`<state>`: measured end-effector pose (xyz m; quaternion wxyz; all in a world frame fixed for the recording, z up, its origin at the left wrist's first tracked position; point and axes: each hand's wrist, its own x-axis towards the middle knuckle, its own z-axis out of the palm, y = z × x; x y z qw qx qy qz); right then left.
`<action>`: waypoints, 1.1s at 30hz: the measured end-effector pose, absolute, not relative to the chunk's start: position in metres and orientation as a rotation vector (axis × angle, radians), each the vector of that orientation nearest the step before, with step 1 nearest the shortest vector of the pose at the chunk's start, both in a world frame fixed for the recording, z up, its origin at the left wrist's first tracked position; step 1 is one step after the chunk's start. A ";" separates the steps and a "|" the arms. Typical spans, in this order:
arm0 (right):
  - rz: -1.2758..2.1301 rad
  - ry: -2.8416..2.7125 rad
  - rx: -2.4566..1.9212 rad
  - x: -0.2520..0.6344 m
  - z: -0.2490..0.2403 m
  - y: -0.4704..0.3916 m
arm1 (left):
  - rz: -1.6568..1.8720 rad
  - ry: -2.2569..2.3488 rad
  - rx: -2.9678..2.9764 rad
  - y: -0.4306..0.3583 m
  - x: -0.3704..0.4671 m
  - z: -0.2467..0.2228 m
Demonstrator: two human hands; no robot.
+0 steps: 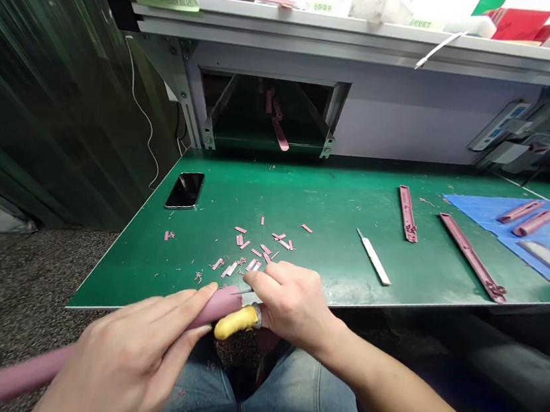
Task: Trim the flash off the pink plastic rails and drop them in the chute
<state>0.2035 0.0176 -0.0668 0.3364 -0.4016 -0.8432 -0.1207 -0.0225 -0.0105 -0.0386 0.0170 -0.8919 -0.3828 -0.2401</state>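
Observation:
My left hand (132, 349) is closed round a long pink plastic piece (219, 307), whose rounded end points toward the table edge and whose other end runs out at the lower left. In my right hand (293, 302) is a thin-bladed knife (245, 291), its metal blade against the end of the pink piece; the handle is hidden by the fingers. A yellow finger cot (235, 323) covers the right thumb, which sits beside the piece's end. Small pink offcuts (265, 250) and curled shavings lie on the table just beyond my hands.
On the green table (316, 198) lie a phone (185, 190), a white-handled knife (373, 258) and two pink channel-shaped parts (472, 257). More parts rest on a blue sheet (490, 209) at right. Behind, a conveyor opening (245, 119) holds pink pieces under a shelf (350, 38).

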 end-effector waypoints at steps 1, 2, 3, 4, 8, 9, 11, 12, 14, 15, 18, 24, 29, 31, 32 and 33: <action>-0.326 -2.238 -1.041 0.205 -0.065 0.019 | -0.681 -1.108 -2.779 -0.007 -0.025 -0.036; -0.333 -2.274 -1.026 0.207 -0.064 0.019 | -0.645 -1.065 -2.779 -0.005 -0.027 -0.034; -0.335 -2.296 -1.002 0.207 -0.064 0.019 | -0.635 -1.054 -2.780 -0.004 -0.028 -0.032; -0.329 -2.302 -0.978 0.207 -0.065 0.018 | -0.653 -1.059 -2.780 -0.003 -0.029 -0.032; -0.158 -2.215 -0.923 0.204 -0.073 0.015 | -0.726 -1.156 -2.830 -0.006 -0.029 -0.035; -0.089 -2.180 -0.930 0.203 -0.076 0.014 | -0.728 -1.180 -2.862 -0.006 -0.029 -0.036; 0.026 -2.131 -0.956 0.202 -0.078 0.014 | -0.744 -1.217 -2.923 -0.005 -0.030 -0.038; 0.059 -2.127 -0.971 0.202 -0.079 0.013 | -0.757 -1.229 -2.955 -0.005 -0.030 -0.039; 0.075 -2.162 -0.954 0.203 -0.078 0.013 | -0.793 -1.266 -3.006 -0.004 -0.030 -0.041; 0.076 -2.181 -0.911 0.203 -0.076 0.014 | -0.815 -1.306 -3.031 -0.004 -0.030 -0.042; 0.202 -2.056 -0.780 0.206 -0.073 0.016 | -1.004 -1.642 -3.086 -0.010 -0.025 -0.047; 0.742 -1.394 -1.035 0.194 -0.087 -0.003 | -2.822 -2.608 -2.162 -0.001 0.003 -0.058; 1.203 -1.690 -1.092 0.199 -0.102 -0.024 | -3.424 -2.194 -1.647 0.044 0.048 -0.057; 1.048 -1.671 -1.303 0.228 -0.091 -0.020 | -3.281 -1.908 -1.799 0.058 0.060 -0.057; 0.904 -1.670 -1.456 0.249 -0.084 -0.014 | -3.174 -1.803 -1.844 0.062 0.062 -0.060; 0.736 -1.672 -1.625 0.273 -0.075 -0.006 | -3.058 -1.766 -1.897 0.064 0.061 -0.064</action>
